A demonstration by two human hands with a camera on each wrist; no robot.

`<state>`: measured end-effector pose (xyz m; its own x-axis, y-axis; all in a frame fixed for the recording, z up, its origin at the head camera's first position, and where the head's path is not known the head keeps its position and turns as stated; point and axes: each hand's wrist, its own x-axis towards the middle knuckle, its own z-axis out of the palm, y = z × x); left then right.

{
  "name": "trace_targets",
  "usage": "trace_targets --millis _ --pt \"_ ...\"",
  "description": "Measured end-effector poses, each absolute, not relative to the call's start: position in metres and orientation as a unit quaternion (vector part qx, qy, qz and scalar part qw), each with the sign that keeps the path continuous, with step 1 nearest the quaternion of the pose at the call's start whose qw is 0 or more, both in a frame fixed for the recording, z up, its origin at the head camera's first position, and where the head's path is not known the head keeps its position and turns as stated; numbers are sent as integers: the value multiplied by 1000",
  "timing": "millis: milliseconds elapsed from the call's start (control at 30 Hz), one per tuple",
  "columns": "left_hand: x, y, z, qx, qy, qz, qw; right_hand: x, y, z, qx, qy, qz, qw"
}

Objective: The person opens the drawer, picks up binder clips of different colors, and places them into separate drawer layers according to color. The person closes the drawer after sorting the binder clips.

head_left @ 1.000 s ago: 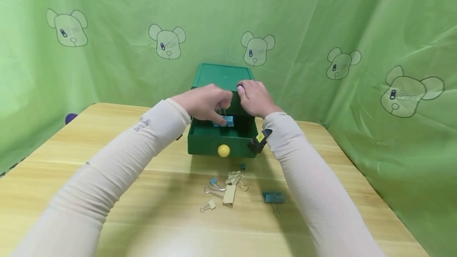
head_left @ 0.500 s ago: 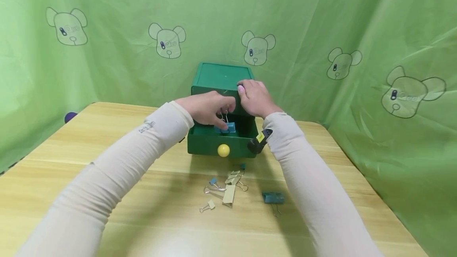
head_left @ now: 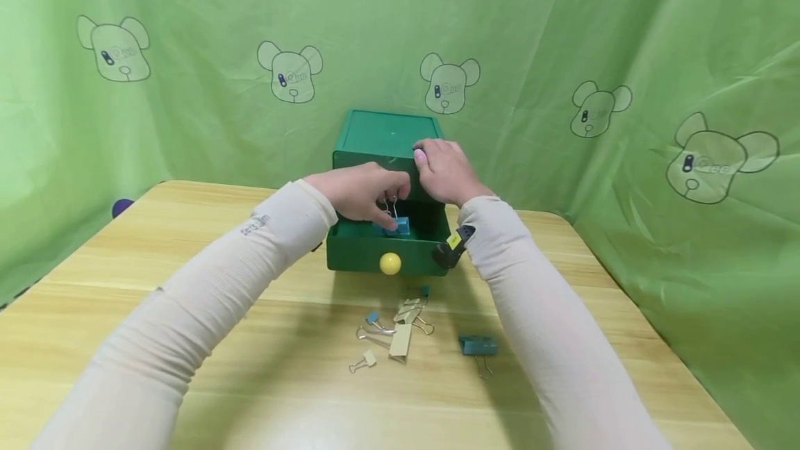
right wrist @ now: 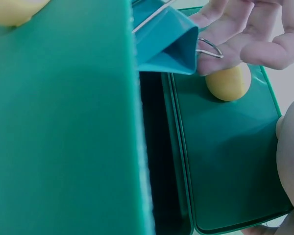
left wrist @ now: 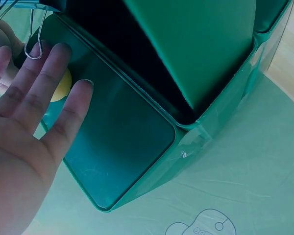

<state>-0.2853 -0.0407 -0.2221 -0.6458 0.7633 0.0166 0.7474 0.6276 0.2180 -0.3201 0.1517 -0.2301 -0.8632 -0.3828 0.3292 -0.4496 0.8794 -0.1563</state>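
Observation:
Between thumb and fingers, my left hand (head_left: 365, 191) holds a blue binder clip (head_left: 400, 226) over the pulled-out lower drawer (head_left: 356, 253) of a small green drawer box (head_left: 390, 132). The clip's wire handles point up towards my fingers. In the right wrist view the hollow blue body of the clip (right wrist: 174, 44) shows beside the left fingers (right wrist: 225, 54). My right hand (head_left: 446, 171) grips the top front right corner of the box. Part of that hand (right wrist: 291, 161) shows at the edge of the right wrist view. The drawer's floor is mostly dark and hidden.
Before the drawer lie several loose binder clips: a cream one (head_left: 401, 342), a small cream one (head_left: 369, 359), a small blue one (head_left: 372, 318) and a large dark blue one (head_left: 478, 345). A yellow knob (head_left: 390, 264) sticks out from the drawer front. Green cloth (head_left: 525, 33) surrounds the table.
My left hand and the blue binder clip have come slightly down and nearer the drawer's front over the last second. My right hand stays on the box corner.

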Motion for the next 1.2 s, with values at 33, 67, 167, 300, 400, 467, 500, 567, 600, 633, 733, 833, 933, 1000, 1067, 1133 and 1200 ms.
trace_targets --millis 33,67,167,300,400,467,500,567,600,633,733,833,933,1000,1067,1133,1200 --pt "-285 -41 -222 419 901 104 39 -320 152 -230 216 -959 116 145" --pt "-286 -41 -222 420 900 105 39 -320 152 -230 217 -958 117 145" --pt "-286 -41 -222 425 898 109 33 -320 152 -230 218 -958 119 145" --pt "-289 -42 -220 437 890 126 -19 -320 151 -230 218 -958 119 146" --pt "-293 -43 -215 426 889 146 -86 -321 151 -230 220 -957 117 148" --pt "-296 -44 -212 404 892 161 -125 -321 151 -230 224 -956 116 148" --pt "-298 -44 -210 390 894 169 -140 -322 151 -230 225 -956 116 148" --pt "-302 -45 -207 362 901 183 -156 -322 151 -230 227 -956 114 150" --pt "-304 -45 -206 347 905 189 -157 -322 151 -230 227 -956 113 151" --pt "-307 -45 -205 333 910 192 -156 -322 151 -230 226 -956 114 151" --pt "-316 -43 -207 293 928 189 -130 -322 152 -231 224 -956 113 150" --pt "-322 -39 -213 267 952 122 -90 -323 151 -233 225 -956 114 148" --pt "-322 -32 -217 250 965 45 -70 -322 150 -233 225 -956 114 152" --pt "-321 -28 -217 239 968 12 -69 -322 150 -233 223 -956 114 155" --pt "-319 -25 -217 228 971 8 -70 -322 150 -232 221 -956 114 157" --pt "-317 -24 -215 223 973 7 -65 -322 151 -232 223 -956 110 157" --pt "-316 -24 -215 219 974 4 -60 -322 150 -232 225 -956 104 159"
